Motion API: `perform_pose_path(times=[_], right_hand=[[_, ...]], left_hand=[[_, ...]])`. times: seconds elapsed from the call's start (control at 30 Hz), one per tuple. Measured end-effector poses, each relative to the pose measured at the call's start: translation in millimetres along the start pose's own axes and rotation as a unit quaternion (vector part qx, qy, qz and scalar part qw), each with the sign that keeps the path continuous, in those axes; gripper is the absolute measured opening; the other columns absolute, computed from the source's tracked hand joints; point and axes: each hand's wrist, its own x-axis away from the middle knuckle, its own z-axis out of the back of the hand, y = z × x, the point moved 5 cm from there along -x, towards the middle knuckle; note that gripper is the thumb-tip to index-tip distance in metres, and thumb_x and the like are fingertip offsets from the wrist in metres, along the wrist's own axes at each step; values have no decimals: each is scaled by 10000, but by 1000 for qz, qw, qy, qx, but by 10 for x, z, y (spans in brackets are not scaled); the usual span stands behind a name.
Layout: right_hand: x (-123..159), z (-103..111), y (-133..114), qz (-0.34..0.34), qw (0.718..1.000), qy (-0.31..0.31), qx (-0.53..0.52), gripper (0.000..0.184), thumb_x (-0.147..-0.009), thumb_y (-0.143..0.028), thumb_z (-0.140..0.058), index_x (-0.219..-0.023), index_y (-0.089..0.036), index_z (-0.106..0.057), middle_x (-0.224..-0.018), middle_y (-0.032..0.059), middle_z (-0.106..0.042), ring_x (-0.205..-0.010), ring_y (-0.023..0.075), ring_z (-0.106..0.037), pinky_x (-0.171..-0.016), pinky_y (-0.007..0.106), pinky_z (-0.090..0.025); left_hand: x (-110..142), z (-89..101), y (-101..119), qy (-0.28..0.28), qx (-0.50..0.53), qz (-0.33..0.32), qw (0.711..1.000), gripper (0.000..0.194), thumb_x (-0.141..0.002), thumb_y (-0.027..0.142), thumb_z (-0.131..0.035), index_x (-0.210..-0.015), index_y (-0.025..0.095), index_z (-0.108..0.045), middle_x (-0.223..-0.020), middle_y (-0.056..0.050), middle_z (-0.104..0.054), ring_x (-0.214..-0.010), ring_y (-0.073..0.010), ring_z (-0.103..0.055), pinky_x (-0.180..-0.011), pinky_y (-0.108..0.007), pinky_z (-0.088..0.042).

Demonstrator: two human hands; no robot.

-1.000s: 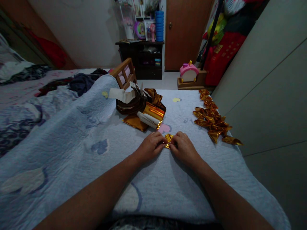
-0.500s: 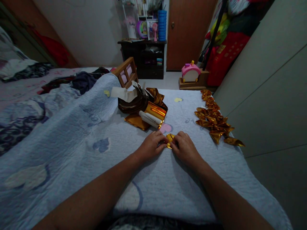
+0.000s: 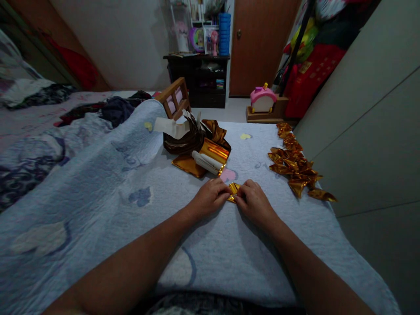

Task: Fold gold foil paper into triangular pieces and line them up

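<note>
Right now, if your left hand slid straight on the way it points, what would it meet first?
The gold foil at the left hand; just past that, probably the right hand, though exact depth is unclear.

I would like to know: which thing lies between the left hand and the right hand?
In the head view, a small piece of gold foil lies between the left hand and the right hand; both hands touch it.

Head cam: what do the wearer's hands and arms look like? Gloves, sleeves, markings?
Ungloved left hand and right hand; bare, tapering forearms, no sleeves, watch or bracelet in view. No clear markings. Rings: too dim to tell.
</note>
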Motion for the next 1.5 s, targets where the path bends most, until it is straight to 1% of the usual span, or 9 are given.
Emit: perform_pose_path(times=[0.13, 0.33, 0.53, 0.63, 0.73, 0.97, 1.2, 1.37, 1.5], right_hand=[[2, 14, -5, 2, 1000, 1, -8, 141, -860, -160, -691, -741, -179, -620, -877, 61, -587, -862, 207, -544, -787, 314, -398], [5, -1, 9, 4, 1000, 6, -14, 146, -844, -130, -670, -722, -181, -610, -862, 55, -584, -856, 203, -545, -784, 315, -399], [5, -13, 22, 13, 1000, 22, -9, 153, -858, -149, -664, -721, -189, -607, -856, 52, -580, -851, 205, -546, -776, 316, -402], [4, -10, 19, 11, 1000, 15, -7, 158, -857, -142, -667, -719, -187, -603, -859, 52, -579, -852, 207, -547, -779, 318, -403], [0, -3, 11, 8, 1000, 7, -6, 156, -855, -135, -672, -723, -183, -604, -861, 53, -578, -858, 206, -551, -787, 318, -403], [-6, -11, 17, -1, 1000, 6, 3, 151, -860, -144, -672, -732, -185, -603, -864, 55, -574, -866, 210, -545, -788, 318, -397], [-2, -26, 33, 8, 1000, 6, 9, 135, -865, -154, -676, -766, -185, -590, -881, 58, -577, -878, 216, -539, -791, 319, -394], [-5, -40, 53, 18, 1000, 12, 15, 120, -869, -151, -656, -786, -192, -580, -887, 53, -579, -867, 213, -532, -785, 321, -391], [7, -33, 37, 21, 1000, 7, 20, 91, -888, -164, -630, -806, -191, -600, -902, 64, -579, -881, 220, -532, -797, 329, -392]], left_hand=[[10, 5, 9, 1, 1, 4, 1000, 29, -871, 197, -705, -894, 183, -715, -912, -35, -657, -917, -201, -609, -828, -319, -444], [10, 5, 8, -1, -2, 6, 1000, 68, -855, 225, -736, -891, 183, -698, -909, -32, -654, -912, -201, -607, -824, -320, -442], [2, -12, 31, 4, -18, 9, 1000, 24, -878, 181, -677, -899, 182, -689, -916, -34, -657, -932, -205, -605, -837, -330, -437], [-7, -37, 33, 14, -36, 23, 999, 35, -877, 199, -679, -853, 177, -667, -897, -35, -649, -907, -210, -598, -820, -337, -435], [-12, -56, 36, 19, -47, 29, 998, 44, -863, 206, -694, -858, 184, -656, -904, -32, -646, -906, -214, -590, -816, -341, -434], [-16, -59, 47, -6, -50, 45, 998, 39, -871, 215, -690, -896, 191, -672, -940, -40, -650, -940, -227, -589, -839, -354, -431], [4, -47, 65, -20, -47, 45, 998, 51, -895, 223, -675, -935, 192, -675, -988, -47, -651, -984, -231, -572, -881, -356, -416], [33, -24, 63, -21, -79, 86, 993, 93, -907, 280, -667, -976, 229, -702, -1059, -47, -638, -1034, -262, -529, -914, -399, -385], [40, -16, 76, -24, -82, 94, 992, 103, -912, 290, -650, -990, 241, -698, -1086, -45, -628, -1050, -268, -508, -930, -412, -370]])
